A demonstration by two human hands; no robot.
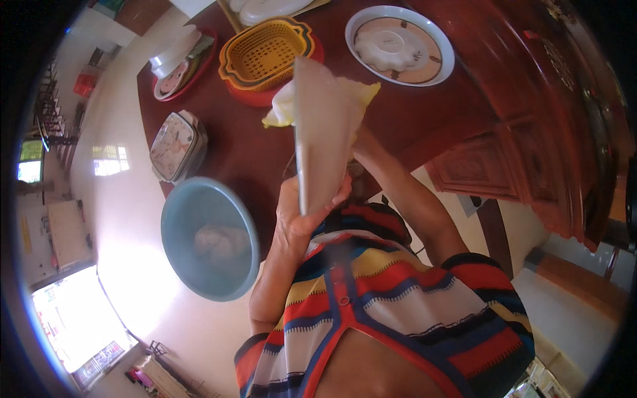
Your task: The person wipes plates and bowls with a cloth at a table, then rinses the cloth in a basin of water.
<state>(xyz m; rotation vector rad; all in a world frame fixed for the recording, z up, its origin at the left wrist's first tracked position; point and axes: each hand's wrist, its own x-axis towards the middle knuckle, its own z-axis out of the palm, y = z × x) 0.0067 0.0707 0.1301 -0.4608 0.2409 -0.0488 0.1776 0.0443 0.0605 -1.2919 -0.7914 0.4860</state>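
Note:
A pale plate (321,134), seen nearly edge-on and slightly blurred, stands upright in front of my chest. My left hand (292,209) grips its lower end, with fingers showing on the right side. A white cloth with yellow edges (283,107) wraps behind the plate and sticks out on both sides. My right hand (362,145) reaches up to the cloth behind the plate; only the wrist area shows, and its fingers are hidden.
On the dark red wooden table (239,134) sit yellow baskets (266,49), a white basin (443,30) with a scalloped dish, stacked rectangular dishes (174,144) and a red tray (211,47) of dishes. A blue-grey basin (174,239) holds a pale bundle. Carved wooden furniture (477,164) stands right.

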